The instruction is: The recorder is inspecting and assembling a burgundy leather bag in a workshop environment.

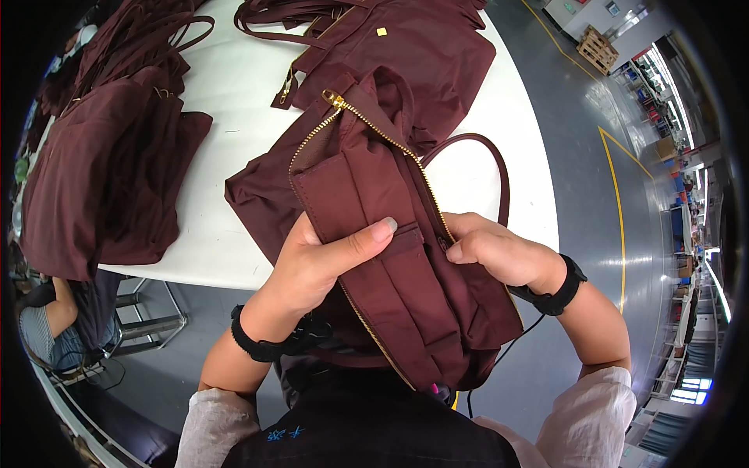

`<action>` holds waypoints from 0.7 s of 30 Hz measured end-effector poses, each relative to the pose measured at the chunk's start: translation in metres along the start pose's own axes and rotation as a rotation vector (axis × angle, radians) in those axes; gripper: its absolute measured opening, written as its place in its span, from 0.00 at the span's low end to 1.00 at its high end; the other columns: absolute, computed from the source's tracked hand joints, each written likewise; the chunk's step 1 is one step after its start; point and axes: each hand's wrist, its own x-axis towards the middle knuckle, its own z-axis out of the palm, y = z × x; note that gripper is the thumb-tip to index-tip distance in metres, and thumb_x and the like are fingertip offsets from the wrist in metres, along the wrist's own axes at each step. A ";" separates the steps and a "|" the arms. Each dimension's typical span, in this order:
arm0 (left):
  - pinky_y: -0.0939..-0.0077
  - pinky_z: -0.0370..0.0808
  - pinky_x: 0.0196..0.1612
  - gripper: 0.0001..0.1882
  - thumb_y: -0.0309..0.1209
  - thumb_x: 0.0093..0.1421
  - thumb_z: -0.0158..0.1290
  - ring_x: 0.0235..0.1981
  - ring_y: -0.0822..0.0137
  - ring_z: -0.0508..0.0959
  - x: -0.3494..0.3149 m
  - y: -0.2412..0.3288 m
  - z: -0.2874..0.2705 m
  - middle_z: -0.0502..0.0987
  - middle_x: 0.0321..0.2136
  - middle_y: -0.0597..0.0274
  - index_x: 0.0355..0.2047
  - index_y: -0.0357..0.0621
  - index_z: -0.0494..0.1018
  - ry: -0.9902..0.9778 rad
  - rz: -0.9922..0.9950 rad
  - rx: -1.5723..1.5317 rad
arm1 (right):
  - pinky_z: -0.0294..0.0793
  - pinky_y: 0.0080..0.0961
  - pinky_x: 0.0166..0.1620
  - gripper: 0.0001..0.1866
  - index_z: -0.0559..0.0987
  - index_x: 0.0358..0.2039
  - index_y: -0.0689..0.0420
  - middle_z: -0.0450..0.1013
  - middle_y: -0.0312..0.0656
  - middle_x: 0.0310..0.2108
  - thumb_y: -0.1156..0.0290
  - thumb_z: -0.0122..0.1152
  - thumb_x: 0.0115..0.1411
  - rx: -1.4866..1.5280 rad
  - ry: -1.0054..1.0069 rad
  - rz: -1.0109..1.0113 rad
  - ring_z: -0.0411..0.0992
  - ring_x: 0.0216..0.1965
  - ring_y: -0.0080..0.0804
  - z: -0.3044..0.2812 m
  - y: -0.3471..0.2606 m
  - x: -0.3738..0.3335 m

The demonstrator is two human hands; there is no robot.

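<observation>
A maroon fabric handbag (374, 195) lies unzipped across my hands at the table's near edge, its inner lining and flat pockets showing. The gold zipper runs down both sides of the mouth, and its gold slider (333, 99) sits at the far end. My left hand (316, 257) grips the left side, thumb pressed flat over the inner pocket, fingers hidden beneath. On the right edge, my right hand (488, 248) pinches the fabric beside the zipper teeth. A thin strap handle (499, 168) loops out to the right of the bag.
Another maroon bag (429, 62) with a small gold plate lies farther back on the white table (226, 101). More maroon bags (109, 179) are heaped at the left. A seated person (58, 320) is at the lower left, beside a metal stool (152, 316). Grey floor with yellow lines extends right.
</observation>
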 end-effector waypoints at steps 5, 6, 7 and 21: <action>0.78 0.69 0.48 0.15 0.27 0.59 0.55 0.43 0.74 0.74 0.001 0.000 0.002 0.76 0.41 0.65 0.46 0.36 0.71 0.013 -0.007 -0.003 | 0.64 0.20 0.44 0.21 0.71 0.45 0.68 0.70 0.37 0.34 0.65 0.42 0.58 0.041 0.005 -0.003 0.65 0.37 0.22 0.004 -0.007 -0.003; 0.78 0.69 0.48 0.15 0.27 0.59 0.55 0.43 0.74 0.74 0.001 0.001 0.002 0.76 0.41 0.65 0.46 0.36 0.71 0.013 -0.006 -0.004 | 0.65 0.21 0.45 0.21 0.71 0.46 0.68 0.71 0.38 0.35 0.64 0.42 0.59 0.046 0.006 -0.011 0.65 0.38 0.23 0.005 -0.007 -0.002; 0.78 0.69 0.48 0.15 0.27 0.59 0.55 0.43 0.73 0.74 0.001 0.001 0.002 0.76 0.41 0.65 0.46 0.36 0.71 0.015 -0.011 -0.008 | 0.65 0.21 0.45 0.21 0.70 0.46 0.68 0.71 0.39 0.36 0.64 0.42 0.60 0.051 0.008 -0.019 0.66 0.39 0.23 0.005 -0.006 -0.002; 0.77 0.70 0.47 0.15 0.27 0.59 0.56 0.42 0.74 0.74 0.001 -0.001 0.000 0.76 0.40 0.65 0.46 0.36 0.71 0.020 0.003 -0.017 | 0.66 0.25 0.49 0.27 0.64 0.55 0.69 0.72 0.45 0.43 0.65 0.45 0.59 0.037 0.005 -0.042 0.68 0.43 0.28 0.006 -0.008 -0.003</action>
